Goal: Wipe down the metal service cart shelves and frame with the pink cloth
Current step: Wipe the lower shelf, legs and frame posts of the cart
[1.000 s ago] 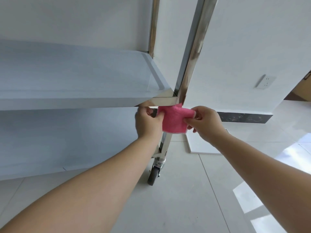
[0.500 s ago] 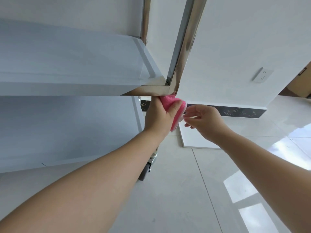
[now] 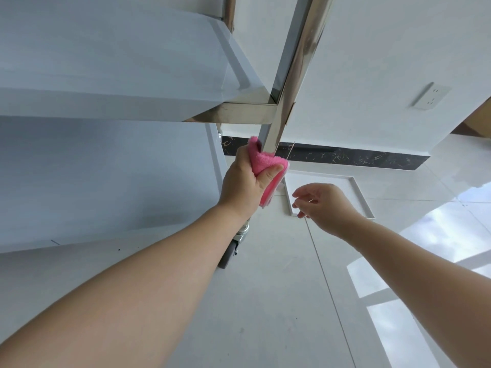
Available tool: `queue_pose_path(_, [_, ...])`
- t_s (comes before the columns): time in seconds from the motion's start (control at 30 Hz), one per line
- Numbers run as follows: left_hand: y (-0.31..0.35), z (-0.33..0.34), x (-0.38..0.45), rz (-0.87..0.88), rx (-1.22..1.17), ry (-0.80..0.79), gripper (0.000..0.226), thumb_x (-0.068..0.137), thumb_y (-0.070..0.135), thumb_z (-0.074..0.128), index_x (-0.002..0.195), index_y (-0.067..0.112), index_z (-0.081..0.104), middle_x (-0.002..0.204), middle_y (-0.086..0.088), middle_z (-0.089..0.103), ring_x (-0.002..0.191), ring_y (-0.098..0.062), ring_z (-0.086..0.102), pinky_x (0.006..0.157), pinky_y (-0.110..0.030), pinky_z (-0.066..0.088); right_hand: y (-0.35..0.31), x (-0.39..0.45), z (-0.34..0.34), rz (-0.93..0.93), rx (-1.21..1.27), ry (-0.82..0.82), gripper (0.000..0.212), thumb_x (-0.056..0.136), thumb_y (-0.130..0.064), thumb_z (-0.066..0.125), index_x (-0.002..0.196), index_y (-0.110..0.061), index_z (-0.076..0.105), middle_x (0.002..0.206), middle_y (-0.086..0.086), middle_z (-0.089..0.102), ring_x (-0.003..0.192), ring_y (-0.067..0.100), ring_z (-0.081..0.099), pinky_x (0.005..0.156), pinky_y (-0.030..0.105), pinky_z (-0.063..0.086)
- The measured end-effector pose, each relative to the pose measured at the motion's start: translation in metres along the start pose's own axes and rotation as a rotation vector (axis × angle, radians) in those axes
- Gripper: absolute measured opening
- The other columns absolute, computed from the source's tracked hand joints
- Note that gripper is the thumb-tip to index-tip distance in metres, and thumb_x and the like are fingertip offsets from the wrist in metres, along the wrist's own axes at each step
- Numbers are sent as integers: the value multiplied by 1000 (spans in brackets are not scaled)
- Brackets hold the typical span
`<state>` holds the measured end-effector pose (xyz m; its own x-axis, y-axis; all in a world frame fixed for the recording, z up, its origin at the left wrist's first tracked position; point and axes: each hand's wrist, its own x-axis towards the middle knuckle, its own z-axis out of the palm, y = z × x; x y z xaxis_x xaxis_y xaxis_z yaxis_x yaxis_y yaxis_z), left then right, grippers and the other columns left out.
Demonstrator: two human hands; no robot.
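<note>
Head view, left hand point(image 3: 243, 181): grips pink cloth point(image 3: 261, 162) wrapped round cart post point(image 3: 271, 140), centre frame, below the shelf point(image 3: 106, 75) corner.
Right hand point(image 3: 322, 205): empty, fingers loosely spread, right of centre.

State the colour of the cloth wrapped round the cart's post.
Pink cloth, seen best in the head view.

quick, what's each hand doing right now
Left hand: grips the pink cloth wrapped against the cart post.
Right hand: open, fingers loosely curled, holding nothing.
</note>
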<state>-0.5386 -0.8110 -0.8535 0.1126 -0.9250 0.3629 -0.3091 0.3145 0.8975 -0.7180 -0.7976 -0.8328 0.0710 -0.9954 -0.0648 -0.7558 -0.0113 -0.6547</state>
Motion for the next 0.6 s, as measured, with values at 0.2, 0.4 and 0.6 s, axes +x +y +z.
queue_pose_path(0.2, [-38, 1, -24, -111, 279, -115, 66, 74, 64, 55, 114, 13, 47, 84, 12, 44, 98, -27, 56, 93, -42, 47, 10, -2, 11, 11, -40, -35, 16, 82, -12, 59, 79, -28, 63, 71, -11, 69, 58, 1, 65, 62, 30, 54])
queue_pose_path(0.4, [-60, -1, -25, -61, 551, -230, 55, 77, 65, 51, 112, 23, 58, 107, 4, 57, 111, -18, 48, 116, -39, 14, 14, -7, 19, 32, -76, -98, 17, 83, -12, 59, 77, -28, 62, 73, -7, 70, 60, 6, 67, 64, 32, 56])
queue_pose_path(0.6, [-64, -2, -27, -147, 519, -231, 44, 76, 57, 63, 108, 27, 60, 106, 4, 56, 109, -19, 48, 109, -38, 30, 10, -14, 17, 27, -100, -121, 22, 82, -13, 59, 73, -32, 61, 72, -6, 70, 62, 9, 67, 66, 37, 59])
